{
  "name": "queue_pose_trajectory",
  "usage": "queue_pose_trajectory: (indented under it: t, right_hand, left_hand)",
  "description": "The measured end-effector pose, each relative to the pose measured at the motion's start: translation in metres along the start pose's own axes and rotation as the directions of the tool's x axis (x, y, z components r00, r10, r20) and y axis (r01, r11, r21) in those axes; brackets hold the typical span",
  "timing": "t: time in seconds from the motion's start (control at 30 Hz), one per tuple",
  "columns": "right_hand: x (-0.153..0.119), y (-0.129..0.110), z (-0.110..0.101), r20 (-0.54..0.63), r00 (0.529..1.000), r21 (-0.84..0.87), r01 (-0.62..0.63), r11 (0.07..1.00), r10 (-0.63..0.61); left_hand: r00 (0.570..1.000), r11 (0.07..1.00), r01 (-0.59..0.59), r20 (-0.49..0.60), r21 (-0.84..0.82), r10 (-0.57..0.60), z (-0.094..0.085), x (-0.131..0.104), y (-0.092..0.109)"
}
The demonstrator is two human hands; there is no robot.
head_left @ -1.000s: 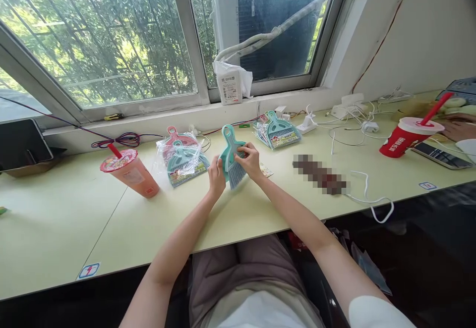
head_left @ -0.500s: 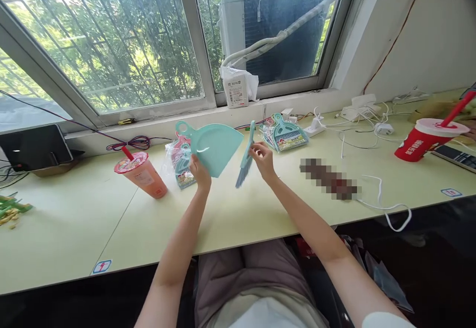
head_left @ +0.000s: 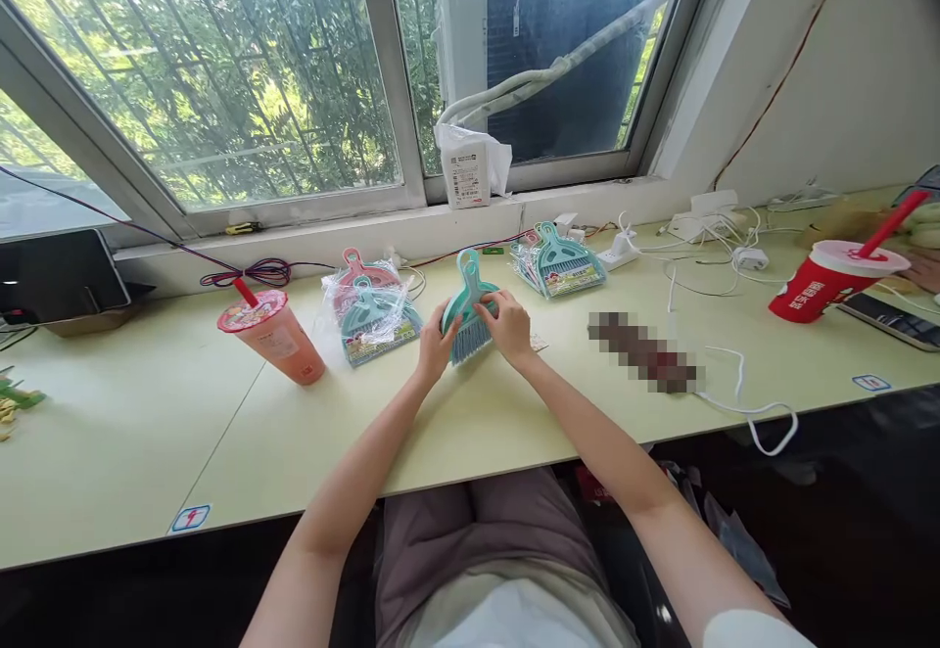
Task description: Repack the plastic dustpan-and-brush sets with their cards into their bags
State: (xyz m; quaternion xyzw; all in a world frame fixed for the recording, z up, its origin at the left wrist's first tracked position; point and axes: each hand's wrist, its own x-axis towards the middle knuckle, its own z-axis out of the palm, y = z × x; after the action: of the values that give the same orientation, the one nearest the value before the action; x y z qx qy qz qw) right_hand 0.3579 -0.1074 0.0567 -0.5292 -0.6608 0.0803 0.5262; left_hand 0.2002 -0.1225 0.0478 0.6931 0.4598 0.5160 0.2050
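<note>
A mint-green hand brush (head_left: 470, 338) with blue-grey bristles is held up over the table, lying against the matching dustpan, their handles lined up at the top. The dustpan is mostly hidden behind the brush and my fingers. My left hand (head_left: 435, 347) is closed on the left side of the dustpan, its thumb near the bristles. My right hand (head_left: 510, 325) pinches the right side of the brush. Left of my hands lie plastic-wrapped brush and dustpan sets (head_left: 378, 320), one pink and one green. Behind them on the right is a pile of similar green sets (head_left: 565, 266).
An orange drink cup (head_left: 283, 340) stands left, a red cup (head_left: 829, 281) right beside a phone (head_left: 892, 323). White cables and a power strip (head_left: 621, 252) lie along the back. A blurred-out object (head_left: 646, 352) with a white cord lies right. A white box (head_left: 468, 176) stands on the sill.
The dustpan and brush, held apart before, have come together in front of me. My left hand moved right and the dustpan turned upright, uncovering the wrapped sets.
</note>
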Motion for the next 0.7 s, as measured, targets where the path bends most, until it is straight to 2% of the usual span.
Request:
queue_pose_trajectory:
  t: [0.2, 0.3, 0.4, 0.43, 0.5, 0.57, 0.6, 0.7]
  right_hand:
    - [0.001, 0.006, 0.002, 0.021, 0.998, 0.167, -0.069, 0.983, 0.066]
    - [0.003, 0.003, -0.004, -0.064, 0.994, 0.066, -0.084, 0.994, 0.088]
    - [0.01, 0.003, -0.014, -0.166, 0.986, -0.013, -0.009, 1.0, 0.007]
    - [0.013, 0.004, -0.017, -0.143, 0.99, 0.005, 0.009, 1.0, -0.008]
    - [0.02, 0.01, -0.02, 0.009, 1.0, 0.107, -0.015, 0.994, 0.014]
    - [0.024, 0.017, -0.02, 0.17, 0.982, 0.216, -0.112, 0.97, 0.076]
    - [0.025, 0.021, -0.018, 0.214, 0.971, 0.252, -0.162, 0.954, 0.108]
    - [0.025, 0.027, -0.013, 0.214, 0.959, 0.307, -0.244, 0.92, 0.183]
  left_hand:
    - [0.998, 0.998, -0.027, 0.05, 0.051, 0.025, 0.002, 0.0, -0.006]
    - [0.998, 0.999, -0.021, 0.058, 0.028, 0.02, 0.004, -0.001, -0.009]
    - [0.998, 0.998, -0.035, 0.056, -0.045, 0.038, 0.003, -0.001, -0.01]
    - [0.997, 0.997, -0.038, 0.058, -0.073, 0.043, 0.003, -0.001, -0.009]
    - [0.996, 0.993, -0.031, 0.075, -0.114, 0.04, 0.003, -0.002, -0.007]
    - [0.995, 0.99, -0.005, 0.097, -0.138, 0.018, 0.004, -0.002, -0.004]
    - [0.995, 0.989, 0.012, 0.099, -0.147, 0.003, 0.005, -0.003, -0.003]
    - [0.995, 0.982, 0.057, 0.09, -0.18, -0.041, 0.008, -0.004, -0.001]
